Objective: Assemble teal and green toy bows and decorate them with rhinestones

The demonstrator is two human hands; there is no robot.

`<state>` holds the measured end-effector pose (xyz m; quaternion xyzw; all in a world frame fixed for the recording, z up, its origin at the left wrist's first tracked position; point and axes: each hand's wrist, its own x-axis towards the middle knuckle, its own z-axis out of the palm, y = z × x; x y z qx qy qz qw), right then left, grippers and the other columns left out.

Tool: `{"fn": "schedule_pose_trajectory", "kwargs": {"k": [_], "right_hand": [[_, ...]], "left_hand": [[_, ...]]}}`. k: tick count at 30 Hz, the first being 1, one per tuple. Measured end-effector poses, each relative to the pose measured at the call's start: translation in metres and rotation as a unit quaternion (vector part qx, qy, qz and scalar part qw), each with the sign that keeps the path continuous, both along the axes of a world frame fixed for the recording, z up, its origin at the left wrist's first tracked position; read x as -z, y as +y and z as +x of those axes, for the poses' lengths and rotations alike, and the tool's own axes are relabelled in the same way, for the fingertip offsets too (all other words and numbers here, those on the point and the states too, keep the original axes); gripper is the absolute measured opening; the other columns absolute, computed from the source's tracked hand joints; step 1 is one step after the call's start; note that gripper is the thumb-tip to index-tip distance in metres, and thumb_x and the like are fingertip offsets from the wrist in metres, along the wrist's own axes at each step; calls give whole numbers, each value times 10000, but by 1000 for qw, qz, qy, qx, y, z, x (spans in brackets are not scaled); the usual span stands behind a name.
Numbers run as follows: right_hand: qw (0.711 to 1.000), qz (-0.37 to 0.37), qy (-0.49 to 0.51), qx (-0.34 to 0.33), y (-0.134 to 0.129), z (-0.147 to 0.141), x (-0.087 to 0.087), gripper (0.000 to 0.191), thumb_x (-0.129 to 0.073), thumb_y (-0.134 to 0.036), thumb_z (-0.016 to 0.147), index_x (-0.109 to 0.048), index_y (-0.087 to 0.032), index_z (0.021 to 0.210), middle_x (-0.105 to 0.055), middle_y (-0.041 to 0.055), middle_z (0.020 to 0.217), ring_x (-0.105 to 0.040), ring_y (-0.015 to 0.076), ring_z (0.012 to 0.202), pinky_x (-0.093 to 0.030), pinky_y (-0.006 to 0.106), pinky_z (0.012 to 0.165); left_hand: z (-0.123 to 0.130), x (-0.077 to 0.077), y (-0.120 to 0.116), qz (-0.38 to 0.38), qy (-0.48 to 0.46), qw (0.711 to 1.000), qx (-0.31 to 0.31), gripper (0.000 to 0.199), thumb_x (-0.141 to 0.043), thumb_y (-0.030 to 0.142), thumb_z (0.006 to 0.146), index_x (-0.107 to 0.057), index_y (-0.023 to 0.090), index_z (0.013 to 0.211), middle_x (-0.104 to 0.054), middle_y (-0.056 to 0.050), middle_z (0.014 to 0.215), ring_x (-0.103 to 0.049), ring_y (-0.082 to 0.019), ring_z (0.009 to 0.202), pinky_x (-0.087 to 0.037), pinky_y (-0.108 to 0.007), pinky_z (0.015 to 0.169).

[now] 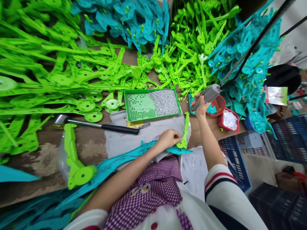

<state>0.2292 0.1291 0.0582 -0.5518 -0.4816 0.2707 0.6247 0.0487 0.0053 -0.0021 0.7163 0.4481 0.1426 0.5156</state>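
Observation:
My right hand (202,107) is closed around a grey power screwdriver (211,93), which hangs from a dark cable and points down to the left. Its tip is hard to make out beside my fingers. Over my lap, my left hand (169,139) has its fingers bent together at the lower end of a bright green plastic arm (184,135). That arm stands up from the right end of a long blue plastic part (120,159). A second green arm (80,171) lies at the blue part's left side. My left forearm hides some of the blue part.
A green tray (128,110) of small metal screws lies ahead on a grey cloth (115,140). Left of it rests a hammer (100,125). Green parts (91,76) and blue parts (122,22) are heaped behind. Red tubs (222,107) stand at the right.

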Motion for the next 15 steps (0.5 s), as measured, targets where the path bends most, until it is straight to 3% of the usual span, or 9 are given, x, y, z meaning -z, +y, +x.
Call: {"fn": "schedule_pose_trajectory", "kwargs": {"k": [10,15], "right_hand": [[999,-2,30,-19,0,-1,10,481,-590,-718,723,-510,-245,686,-477,-66,439,-470,133,383,-429,306,444],[999,13,33,-20,-2,-9,-9,524,-634,-735,679,-584,-218,748,-480,-83,442,-471,117,369,-400,267,420]], "left_hand": [[0,1,-1,4,2,1000,0,200,-663,365,823,-796,228,884,-760,-9,908,-671,-174,819,-448,-233,712],[0,1,-2,8,4,1000,-2,224,-648,377,828,-796,222,893,-764,-21,907,-670,-178,801,-437,-237,675]]}}
